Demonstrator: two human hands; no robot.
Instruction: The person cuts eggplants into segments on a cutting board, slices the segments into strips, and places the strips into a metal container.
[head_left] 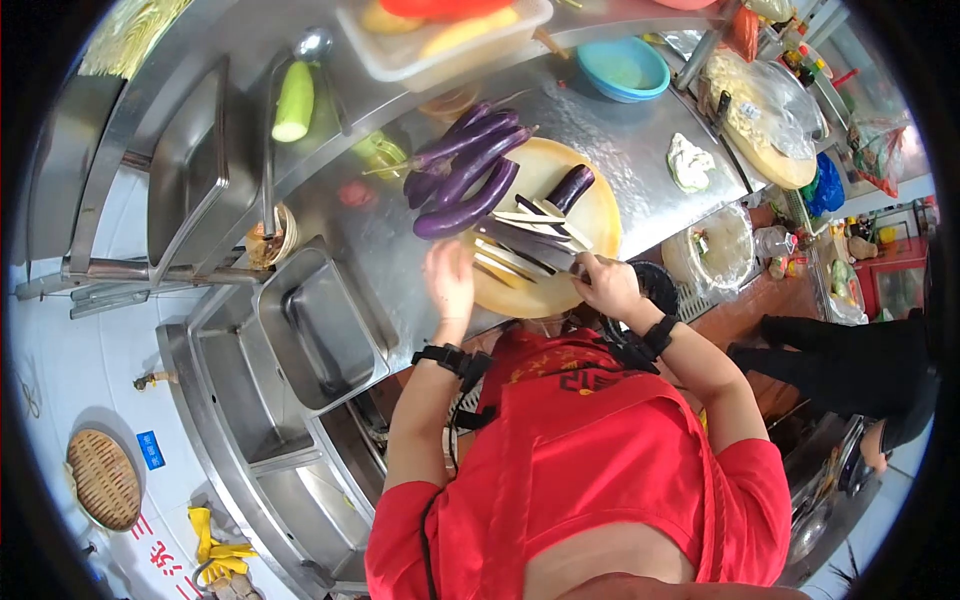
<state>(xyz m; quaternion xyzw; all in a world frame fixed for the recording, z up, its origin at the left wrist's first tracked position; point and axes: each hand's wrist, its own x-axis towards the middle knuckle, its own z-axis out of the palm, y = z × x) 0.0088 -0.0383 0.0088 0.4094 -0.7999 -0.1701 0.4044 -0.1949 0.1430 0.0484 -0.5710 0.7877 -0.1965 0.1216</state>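
Observation:
A round wooden cutting board lies on the steel counter. My left hand rests at its left edge, fingers stretched forward beside pale cut eggplant strips. My right hand is closed at the board's right edge around the handle of a knife; the blade lies low across the board among the strips, partly hard to make out. Behind the blade sits a cut eggplant piece with dark skin. Several whole purple eggplants are piled at the board's left back edge.
Along the back stand a clear plastic tub and a blue bowl. A crumpled white cloth lies to the right. A peeled green vegetable is at left, above steel sinks. Another person stands at right.

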